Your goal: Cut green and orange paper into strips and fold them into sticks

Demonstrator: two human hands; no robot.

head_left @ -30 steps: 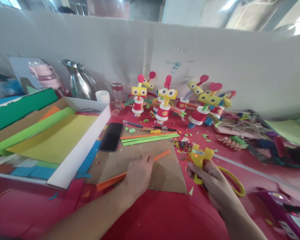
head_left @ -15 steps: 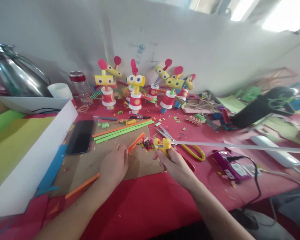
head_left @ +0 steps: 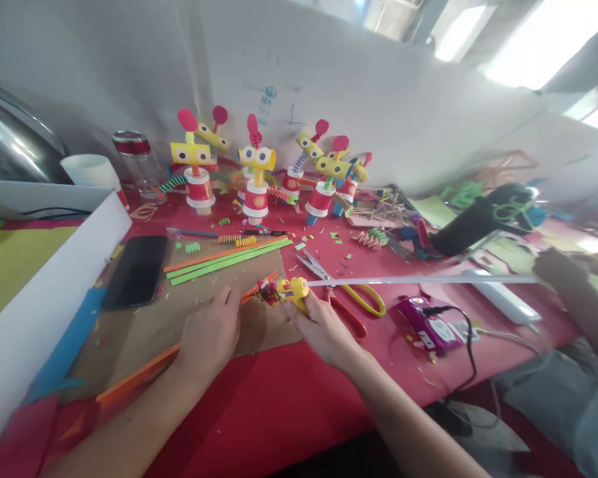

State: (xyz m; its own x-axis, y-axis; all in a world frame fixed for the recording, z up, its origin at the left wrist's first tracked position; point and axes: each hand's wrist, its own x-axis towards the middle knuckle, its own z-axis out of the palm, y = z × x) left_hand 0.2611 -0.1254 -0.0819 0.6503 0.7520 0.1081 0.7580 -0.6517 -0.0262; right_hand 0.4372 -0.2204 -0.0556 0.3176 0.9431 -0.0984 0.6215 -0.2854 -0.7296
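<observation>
My right hand [head_left: 323, 328] is wrapped round a small yellow glue gun [head_left: 295, 292], with a long whitish glue stick [head_left: 418, 280] running out of its back to the right. The gun's nozzle end, crusted with coloured scraps, meets the tip of an orange paper strip [head_left: 250, 294]. My left hand [head_left: 214, 325] pins that strip with closed fingers over the brown cardboard [head_left: 274, 328]. From under my left wrist the orange strip's other end [head_left: 139, 376] sticks out. Scissors [head_left: 361, 297] with a yellow and a red handle lie just beyond my right hand.
Several cup robots [head_left: 256, 199] stand along the wall. A phone [head_left: 135, 272], green paper strips [head_left: 229, 262] and a white box [head_left: 74, 312] are at left. A purple device [head_left: 428, 325] and a power strip [head_left: 503, 299] lie right. Another person's hand [head_left: 561, 269] is at the right.
The view has swung right, so things sit further left. Another person's hand has come into view at the right, by the glue stick's far end. My hands keep their holds.
</observation>
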